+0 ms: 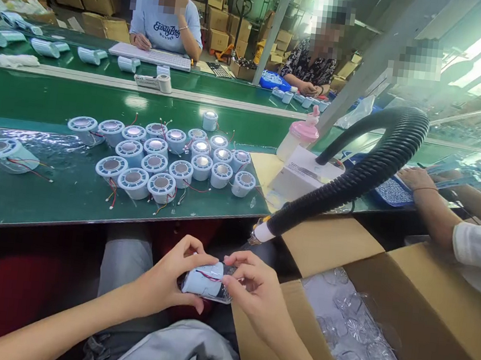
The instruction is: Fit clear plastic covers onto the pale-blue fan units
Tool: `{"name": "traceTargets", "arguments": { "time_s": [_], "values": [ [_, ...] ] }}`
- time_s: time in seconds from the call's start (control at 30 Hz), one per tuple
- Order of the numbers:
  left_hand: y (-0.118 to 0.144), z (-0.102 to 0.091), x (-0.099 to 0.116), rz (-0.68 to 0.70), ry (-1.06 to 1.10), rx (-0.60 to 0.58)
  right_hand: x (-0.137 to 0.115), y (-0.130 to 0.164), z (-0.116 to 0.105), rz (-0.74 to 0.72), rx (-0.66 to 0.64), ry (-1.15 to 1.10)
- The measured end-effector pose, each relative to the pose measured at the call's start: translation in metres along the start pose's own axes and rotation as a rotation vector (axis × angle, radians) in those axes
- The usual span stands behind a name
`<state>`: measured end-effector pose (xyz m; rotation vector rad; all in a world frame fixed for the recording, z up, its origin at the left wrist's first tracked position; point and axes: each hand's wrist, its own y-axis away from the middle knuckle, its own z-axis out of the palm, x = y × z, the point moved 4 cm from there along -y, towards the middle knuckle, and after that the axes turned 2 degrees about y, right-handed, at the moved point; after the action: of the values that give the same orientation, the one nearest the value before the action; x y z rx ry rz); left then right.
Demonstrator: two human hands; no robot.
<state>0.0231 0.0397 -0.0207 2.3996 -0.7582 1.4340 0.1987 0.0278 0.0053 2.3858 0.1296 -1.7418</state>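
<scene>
Green conveyor bench (28, 198) w/ grouped round pale-blue housings (162, 163). Below its edge, over lap, left hand (169, 281) & right hand (250, 287) both pinch one pale-blue cylindrical unit w/ red wire (206, 279). Looks mid-assembly; next needs careful wire tucking.

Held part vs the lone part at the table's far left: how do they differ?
The held part lies on its side, gripped by the left hand and right hand below the table edge; the lone part rests untouched on the green table. The held part has a clear piece against its end; the lone part shows an open ringed face. Both are pale blue with red wires.
</scene>
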Motion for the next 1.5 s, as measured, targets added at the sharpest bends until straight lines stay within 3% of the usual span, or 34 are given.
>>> {"name": "traceTargets", "arguments": {
  "time_s": [0.13, 0.3, 0.37, 0.47, 0.63, 0.8, 1.03, 1.33, 1.5],
  "values": [
    [0.001, 0.001, 0.003, -0.021, 0.142, -0.098, 0.007, -0.003, -0.005, 0.047, 0.022, -0.159],
    [0.009, 0.006, 0.006, -0.244, 0.535, -0.172, 0.015, 0.003, -0.004, -0.015, -0.115, -0.341],
    [0.012, 0.009, 0.007, -0.3, 0.696, -0.15, 0.014, 0.01, -0.003, -0.132, -0.182, -0.206],
    [0.014, 0.012, 0.008, -0.336, 0.853, -0.137, 0.011, 0.02, -0.003, -0.308, -0.181, 0.096],
    [0.013, 0.003, 0.019, -0.246, 0.635, -0.169, 0.011, 0.028, -0.007, -0.321, -0.185, 0.167],
    [0.014, -0.007, 0.028, -0.062, 0.422, -0.149, 0.011, 0.027, -0.008, -0.208, -0.223, 0.016],
    [0.016, -0.01, 0.03, 0.016, 0.278, -0.162, 0.005, 0.026, -0.006, -0.104, -0.266, -0.159],
    [0.017, -0.009, 0.028, -0.078, 0.343, -0.182, 0.008, 0.025, -0.002, -0.027, -0.301, -0.285],
    [0.021, -0.007, 0.029, -0.158, 0.426, -0.145, 0.014, 0.031, -0.004, -0.057, -0.24, -0.233]
  ]
}}
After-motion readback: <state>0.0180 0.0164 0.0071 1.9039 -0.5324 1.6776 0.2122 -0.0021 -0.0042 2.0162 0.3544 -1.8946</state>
